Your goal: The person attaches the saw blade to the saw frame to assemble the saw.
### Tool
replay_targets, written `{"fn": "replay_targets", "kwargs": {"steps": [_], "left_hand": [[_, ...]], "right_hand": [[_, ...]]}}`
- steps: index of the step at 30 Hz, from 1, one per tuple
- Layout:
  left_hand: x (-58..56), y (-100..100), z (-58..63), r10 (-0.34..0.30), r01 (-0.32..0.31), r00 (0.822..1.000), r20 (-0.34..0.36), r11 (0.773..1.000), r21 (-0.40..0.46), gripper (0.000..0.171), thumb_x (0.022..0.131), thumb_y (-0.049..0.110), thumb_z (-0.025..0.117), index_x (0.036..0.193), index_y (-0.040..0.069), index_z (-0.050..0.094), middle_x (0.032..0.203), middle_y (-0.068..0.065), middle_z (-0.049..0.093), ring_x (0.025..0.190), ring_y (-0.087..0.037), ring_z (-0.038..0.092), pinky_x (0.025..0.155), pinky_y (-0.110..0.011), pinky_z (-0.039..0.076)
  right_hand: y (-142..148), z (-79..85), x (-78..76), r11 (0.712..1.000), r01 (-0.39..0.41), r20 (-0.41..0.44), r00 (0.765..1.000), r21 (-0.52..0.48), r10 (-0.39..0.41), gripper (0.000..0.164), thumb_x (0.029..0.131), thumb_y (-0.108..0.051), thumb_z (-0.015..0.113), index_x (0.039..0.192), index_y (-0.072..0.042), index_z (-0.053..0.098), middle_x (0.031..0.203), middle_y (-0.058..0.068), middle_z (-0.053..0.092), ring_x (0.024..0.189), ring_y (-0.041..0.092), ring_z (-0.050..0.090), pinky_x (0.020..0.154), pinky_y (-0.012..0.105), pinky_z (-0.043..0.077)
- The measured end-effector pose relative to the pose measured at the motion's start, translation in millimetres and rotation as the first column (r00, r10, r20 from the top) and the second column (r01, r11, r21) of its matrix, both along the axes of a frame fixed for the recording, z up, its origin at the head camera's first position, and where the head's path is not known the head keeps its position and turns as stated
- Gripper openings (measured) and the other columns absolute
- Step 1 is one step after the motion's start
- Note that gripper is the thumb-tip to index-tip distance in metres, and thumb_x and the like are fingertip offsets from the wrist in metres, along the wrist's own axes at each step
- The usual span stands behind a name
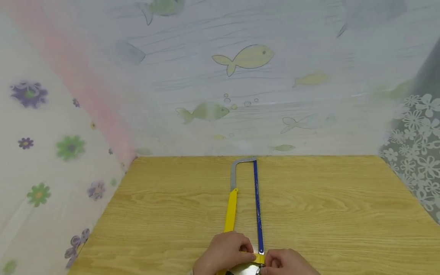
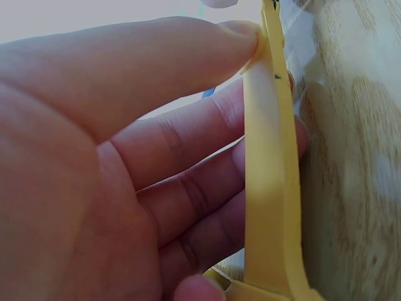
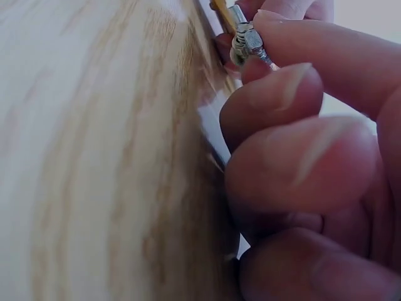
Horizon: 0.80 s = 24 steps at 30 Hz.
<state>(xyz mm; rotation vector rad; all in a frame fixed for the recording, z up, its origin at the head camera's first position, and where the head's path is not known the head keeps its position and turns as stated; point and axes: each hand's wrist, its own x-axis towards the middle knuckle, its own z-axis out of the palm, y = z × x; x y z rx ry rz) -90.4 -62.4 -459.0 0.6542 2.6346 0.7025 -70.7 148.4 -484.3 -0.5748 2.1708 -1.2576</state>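
Note:
A hacksaw lies on the table with its yellow frame (image 1: 231, 212) on the left and its blue blade (image 1: 258, 206) on the right; the grey bow (image 1: 233, 172) points away from me. My left hand (image 1: 225, 252) grips the near yellow end of the frame. In the left wrist view, thumb and fingers wrap a yellow bar (image 2: 266, 182). At the near end of the blade, my right hand (image 1: 288, 262) pinches a small metal tension screw with a nut (image 3: 249, 41). Curled right fingers (image 3: 301, 163) partly cover the screw.
The wood-grain table (image 1: 326, 206) extends around the saw. Behind it rises a pale sheet (image 1: 192, 84) with fish drawings. Flower-patterned covering (image 1: 41, 160) stands at the left, and a grey cloth with white flowers (image 1: 423, 152) hangs at the right.

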Motion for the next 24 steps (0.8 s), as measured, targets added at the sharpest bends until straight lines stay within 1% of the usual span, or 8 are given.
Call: {"fn": "replay_targets", "kwargs": {"steps": [3, 6, 11, 15, 19, 24], "left_hand": [[0.6, 0.2, -0.3, 0.002, -0.002, 1.0, 0.006, 1.0, 0.004, 0.011, 0.076, 0.043, 0.065, 0.072, 0.032, 0.064, 0.065, 0.025, 0.05, 0.059, 0.005, 0.042, 0.055, -0.019, 0.034], [0.7, 0.2, -0.3, 0.0, 0.0, 1.0, -0.007, 1.0, 0.002, 0.011, 0.076, 0.043, 0.064, 0.072, 0.032, 0.065, 0.065, 0.025, 0.05, 0.059, 0.005, 0.042, 0.054, -0.019, 0.034], [0.7, -0.1, 0.0, -0.005, 0.005, 1.0, -0.017, 1.0, 0.002, 0.011, 0.076, 0.043, 0.064, 0.071, 0.033, 0.065, 0.065, 0.025, 0.049, 0.059, 0.005, 0.042, 0.054, -0.018, 0.034], [1.2, -0.3, -0.2, -0.007, 0.007, 1.0, -0.003, 1.0, 0.004, 0.011, 0.076, 0.043, 0.064, 0.071, 0.033, 0.065, 0.065, 0.025, 0.049, 0.059, 0.005, 0.042, 0.054, -0.019, 0.034], [0.8, 0.1, -0.6, -0.004, 0.004, 1.0, 0.007, 1.0, 0.006, 0.011, 0.076, 0.043, 0.064, 0.072, 0.032, 0.064, 0.065, 0.025, 0.05, 0.059, 0.004, 0.042, 0.055, -0.019, 0.034], [0.0, 0.0, -1.3, -0.002, 0.002, 1.0, -0.003, 1.0, 0.005, 0.012, 0.076, 0.044, 0.064, 0.071, 0.033, 0.064, 0.065, 0.025, 0.05, 0.059, 0.005, 0.042, 0.054, -0.019, 0.034]], "right_hand": [[0.2, -0.3, 0.2, 1.0, 0.004, 0.003, 1.0, -0.005, -0.004, 0.022, 0.082, -0.038, 0.06, 0.072, -0.019, 0.057, 0.056, -0.013, 0.047, 0.048, 0.001, 0.041, 0.046, 0.019, 0.032], [0.2, -1.0, 0.3, 1.0, 0.012, 0.002, 1.0, -0.001, -0.012, 0.022, 0.082, -0.038, 0.06, 0.071, -0.019, 0.057, 0.056, -0.013, 0.047, 0.048, 0.001, 0.041, 0.046, 0.019, 0.032], [0.1, -2.7, 1.0, 1.0, 0.009, -0.034, 0.999, 0.008, -0.009, 0.022, 0.082, -0.039, 0.06, 0.07, -0.02, 0.058, 0.055, -0.014, 0.047, 0.049, 0.0, 0.041, 0.046, 0.019, 0.033], [0.3, -3.6, 1.7, 1.0, -0.01, -0.061, 0.998, 0.001, 0.01, 0.022, 0.083, -0.038, 0.059, 0.07, -0.022, 0.061, 0.055, -0.016, 0.047, 0.049, -0.002, 0.041, 0.046, 0.019, 0.034], [0.6, -3.4, 0.4, 1.0, -0.014, -0.053, 0.999, 0.002, 0.014, 0.021, 0.084, -0.038, 0.057, 0.072, -0.022, 0.063, 0.056, -0.016, 0.049, 0.05, -0.002, 0.043, 0.047, 0.02, 0.035], [0.2, -3.4, -0.3, 1.0, -0.006, -0.055, 0.998, -0.001, 0.006, 0.023, 0.085, -0.038, 0.056, 0.071, -0.021, 0.064, 0.058, -0.015, 0.052, 0.051, -0.001, 0.044, 0.047, 0.021, 0.036]]}}
